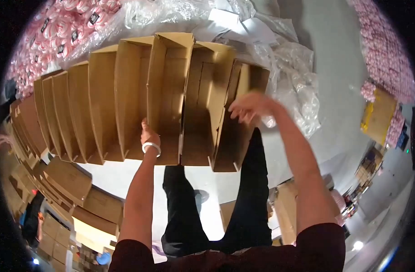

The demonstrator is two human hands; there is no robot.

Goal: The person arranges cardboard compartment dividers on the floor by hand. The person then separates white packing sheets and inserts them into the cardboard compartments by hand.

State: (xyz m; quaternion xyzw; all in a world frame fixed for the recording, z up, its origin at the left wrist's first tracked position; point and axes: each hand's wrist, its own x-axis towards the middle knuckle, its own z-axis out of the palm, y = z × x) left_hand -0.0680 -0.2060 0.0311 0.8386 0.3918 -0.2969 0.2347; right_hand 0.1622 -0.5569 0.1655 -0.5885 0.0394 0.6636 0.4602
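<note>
A row of open, unlidded cardboard boxes stretches from the centre to the left, their tall walls side by side. My left hand, with a white band at its wrist, is closed on the edge of one box wall near the middle of the row. Over the rightmost cardboard box is my right hand, slightly blurred, its fingers loosely bent and apart. Nothing shows in that hand; whether it touches the cardboard is unclear.
Clear plastic sheeting and white paper lie beyond the boxes. Pink-and-white bundles are piled at the upper left, and more pink bundles at the right. A taped carton stands right. More cardboard boxes lie lower left.
</note>
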